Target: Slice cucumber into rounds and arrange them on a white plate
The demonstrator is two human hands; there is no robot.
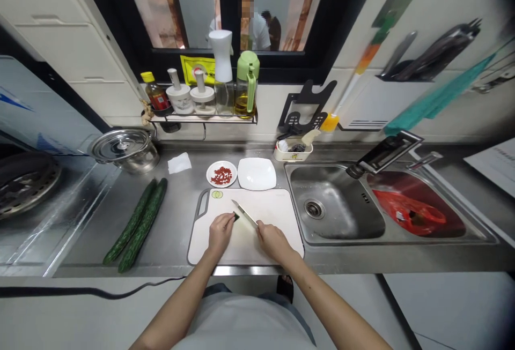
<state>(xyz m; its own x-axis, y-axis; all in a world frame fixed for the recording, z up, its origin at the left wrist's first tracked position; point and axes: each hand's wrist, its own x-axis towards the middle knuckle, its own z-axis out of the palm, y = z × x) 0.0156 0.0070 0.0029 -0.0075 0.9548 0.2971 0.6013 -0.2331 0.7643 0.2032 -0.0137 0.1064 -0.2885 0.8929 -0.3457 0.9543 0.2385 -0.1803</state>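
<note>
My right hand (270, 237) grips the handle of a small knife (243, 212), its blade pointing up and left over the white cutting board (277, 210). Pinched in the fingers of my left hand (221, 229) is a small dark-green piece of cucumber (236, 216), close to the blade's left side. Much of that piece is hidden by the fingers. A couple of thin cucumber slices (217, 194) overlap at the board's upper left. Two whole cucumbers (139, 224) lie side by side on the steel counter to the left.
Behind the board stand a small plate of red bits (221, 174) and a white square plate (256, 173). The sink (336, 205) borders the board's right side. A lidded pot (126, 149) and a white paper (179, 163) are at left. Seasoning bottles line a wall rack (205, 119).
</note>
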